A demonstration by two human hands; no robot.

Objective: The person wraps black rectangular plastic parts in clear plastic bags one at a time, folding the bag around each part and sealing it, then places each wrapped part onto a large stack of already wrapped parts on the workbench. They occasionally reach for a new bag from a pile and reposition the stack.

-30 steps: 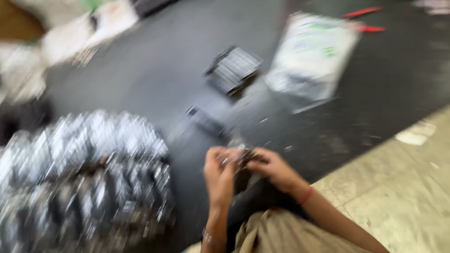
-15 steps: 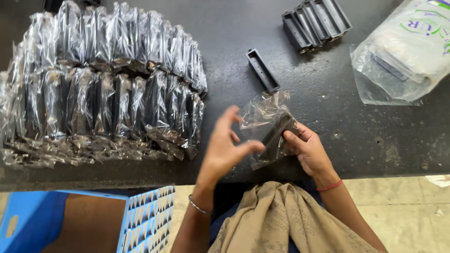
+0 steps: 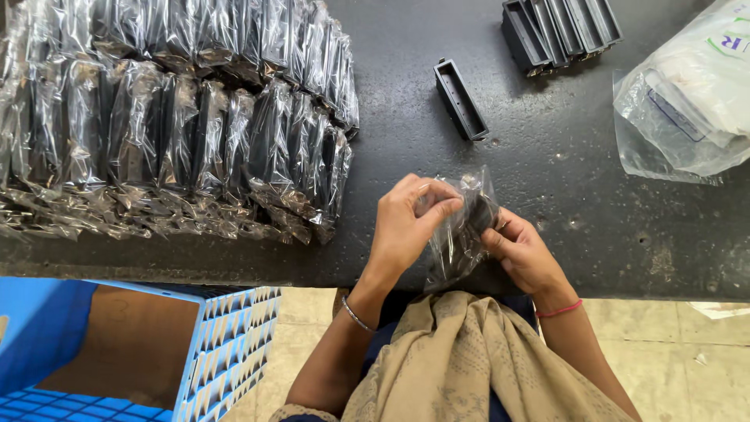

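A crinkly clear plastic bag [image 3: 461,227] with a dark rectangular part inside sits between both hands, above the dark table edge. The left hand [image 3: 406,227] pinches its upper edge; the right hand [image 3: 522,252] grips its lower side. Left of them lie rows of glossy bagged parts [image 3: 172,117]; beyond, a bare black tray-shaped part [image 3: 461,100].

Both hands [image 3: 461,230] raised together, fingers pinched closed
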